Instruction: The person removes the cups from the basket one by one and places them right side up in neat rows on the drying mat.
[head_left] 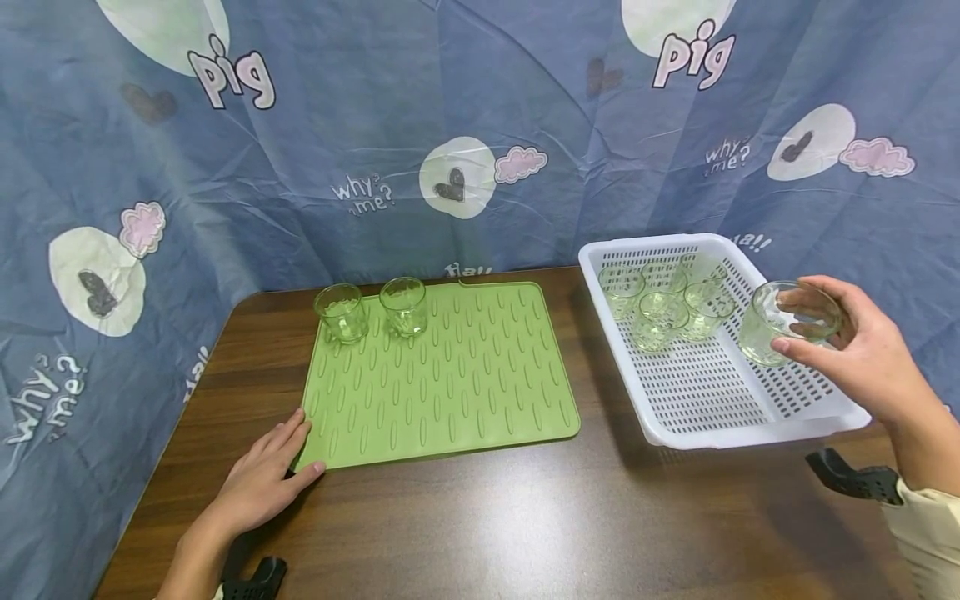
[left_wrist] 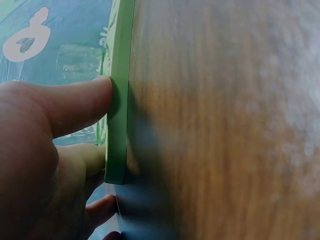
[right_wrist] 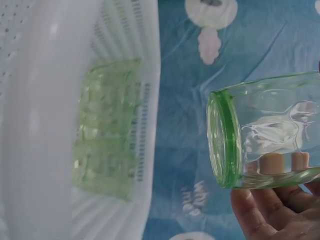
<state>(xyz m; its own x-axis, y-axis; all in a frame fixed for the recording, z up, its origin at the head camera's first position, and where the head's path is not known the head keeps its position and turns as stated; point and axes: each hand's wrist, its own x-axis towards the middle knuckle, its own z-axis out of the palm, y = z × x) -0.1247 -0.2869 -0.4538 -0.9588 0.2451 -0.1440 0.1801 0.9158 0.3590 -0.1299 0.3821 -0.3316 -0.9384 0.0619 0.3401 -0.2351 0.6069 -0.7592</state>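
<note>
Over the right side of the white plastic basket [head_left: 705, 435], my right hand [head_left: 862, 350] grips a clear green-tinted glass [head_left: 761, 333] between thumb and fingers. In the right wrist view the glass [right_wrist: 270, 130] is raised above the basket's rim, its thick base showing. My left hand [head_left: 262, 475] lies at the near left corner of a green ridged mat [head_left: 465, 392], fingers extended; its thumb [left_wrist: 82, 102] touches the mat's edge. Two similar glasses, a left one [head_left: 342, 317] and a right one [head_left: 405, 308], stand at the mat's far left.
Several more glasses [head_left: 663, 321] stand in the basket's far left part. Mat and basket sit on a brown wooden table [head_left: 480, 525]. Behind the table hangs a blue printed cloth [head_left: 300, 125].
</note>
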